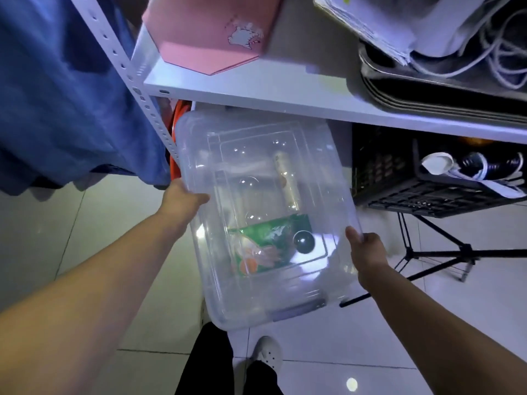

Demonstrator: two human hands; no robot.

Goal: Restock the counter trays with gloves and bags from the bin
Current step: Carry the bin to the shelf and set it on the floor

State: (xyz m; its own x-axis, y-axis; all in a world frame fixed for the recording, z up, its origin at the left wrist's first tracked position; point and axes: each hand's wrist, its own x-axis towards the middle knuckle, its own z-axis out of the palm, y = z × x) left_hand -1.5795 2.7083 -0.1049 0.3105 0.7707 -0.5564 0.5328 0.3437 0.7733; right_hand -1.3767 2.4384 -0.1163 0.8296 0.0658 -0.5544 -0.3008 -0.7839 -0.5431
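A: Setting?
B: Pale tiled floor (328, 349), with a white rack shelf (256, 92) ahead of you. Your shoe (266, 353) shows below.

A: Item one, the bin?
B: Clear lidded bin (256, 295), in your two hands just below and in front of the shelf edge, off the floor, its far end under the shelf, its near end tilted toward your right.

A: Grip?
B: Your left hand (182, 199) is clamped on the bin's left rim, thumb on the lid. Your right hand (366, 250) is closed on the right rim, fingers curled under the edge, thumb up the side.

A: Contents?
B: Between your hands, seen through the lid: a green packet (269, 243) nearer your right hand; beyond it, a pale roll (283, 178) lying lengthwise. Gloves or bags, I cannot tell.

A: Above the grip?
B: On the shelf, a pink box (211, 32) to the left, stacked trays (445, 95) to the right with white cable (502, 52) on top.

A: Beside it?
B: Blue cloth (62, 95) hangs left of your left hand. Right of your right hand, a black crate (422, 192) and a black tripod (445, 255).
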